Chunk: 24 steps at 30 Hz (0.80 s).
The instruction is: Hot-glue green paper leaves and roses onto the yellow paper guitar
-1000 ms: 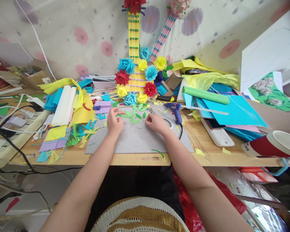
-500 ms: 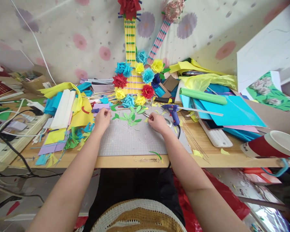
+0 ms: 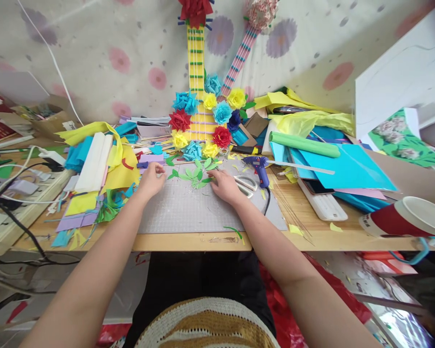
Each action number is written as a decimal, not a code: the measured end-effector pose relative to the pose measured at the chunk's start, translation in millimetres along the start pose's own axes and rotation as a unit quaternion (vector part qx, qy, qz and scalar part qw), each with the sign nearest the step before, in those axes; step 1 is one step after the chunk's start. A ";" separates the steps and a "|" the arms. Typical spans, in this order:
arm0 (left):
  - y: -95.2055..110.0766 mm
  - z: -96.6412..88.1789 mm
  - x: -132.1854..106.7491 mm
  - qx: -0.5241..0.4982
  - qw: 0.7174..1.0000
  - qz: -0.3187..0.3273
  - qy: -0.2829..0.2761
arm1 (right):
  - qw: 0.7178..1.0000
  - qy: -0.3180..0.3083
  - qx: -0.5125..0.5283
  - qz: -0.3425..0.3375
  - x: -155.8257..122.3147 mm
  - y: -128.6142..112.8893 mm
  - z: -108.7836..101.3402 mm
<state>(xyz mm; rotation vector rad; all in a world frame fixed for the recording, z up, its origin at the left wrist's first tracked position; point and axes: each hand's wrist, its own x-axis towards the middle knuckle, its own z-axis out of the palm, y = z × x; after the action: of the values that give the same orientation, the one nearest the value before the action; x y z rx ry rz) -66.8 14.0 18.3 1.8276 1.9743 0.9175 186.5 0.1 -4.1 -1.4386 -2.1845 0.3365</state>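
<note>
My left hand [image 3: 152,181] hovers over the left part of the grey cutting mat [image 3: 181,212], thumb and fingers loosely curled with a gap between them and nothing visible in them. My right hand [image 3: 223,183] reaches over the mat with its fingers stretched toward the right edge of a bunch of green paper leaves [image 3: 196,174]. Its fingertips are at the leaves; whether they touch is unclear. Scissors [image 3: 247,185] with white-and-grey handles lie beside and partly beneath that hand, their blades hidden.
A blue glue gun [image 3: 260,170] lies right of the mat. A yellow paper guitar [image 3: 203,126] with paper flowers stands behind. Crepe paper strips [image 3: 94,162] and a power strip [image 3: 25,203] are at left. Blue sheets [image 3: 351,166] and a paper cup [image 3: 402,215] are at right.
My right hand has moved left from the scissors to the leaves, its fingers loosening from a pinch. The scissors' handles now show. My left hand has shifted slightly left and opened.
</note>
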 end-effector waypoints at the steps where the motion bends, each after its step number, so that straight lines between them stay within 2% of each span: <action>1: -0.5 -0.8 -0.5 0.007 1.000 -0.002 0.004 | 1.000 -0.002 0.000 0.003 0.3 0.3 0.7; 5: 0.2 -5.8 -1.7 0.087 0.995 -0.044 -0.015 | 1.000 -0.005 0.007 0.010 1.1 1.9 1.1; 7: -0.6 -6.9 -0.9 0.121 0.991 -0.042 -0.027 | 1.000 -0.005 0.007 0.008 1.4 2.2 1.1; 14: -9.2 -0.7 2.4 0.135 0.990 0.029 -0.023 | 1.000 -0.004 0.014 0.005 1.1 1.2 1.1; 18: -10.4 5.9 4.1 0.130 0.990 0.047 -0.039 | 1.000 -0.003 0.019 0.013 0.3 1.8 0.2; 21: -8.9 11.3 10.9 0.133 0.988 0.072 -0.044 | 1.000 0.010 0.025 0.015 -0.2 3.7 -0.7; 24: -5.6 14.8 23.2 0.182 0.975 0.118 -0.056 | 0.999 0.020 0.028 0.021 0.1 6.5 -0.7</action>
<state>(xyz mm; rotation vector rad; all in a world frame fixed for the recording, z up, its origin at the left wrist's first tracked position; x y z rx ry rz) -65.6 40.2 8.3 2.2986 1.9851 0.5170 191.9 2.8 -6.5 -1.4492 -2.0992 0.3760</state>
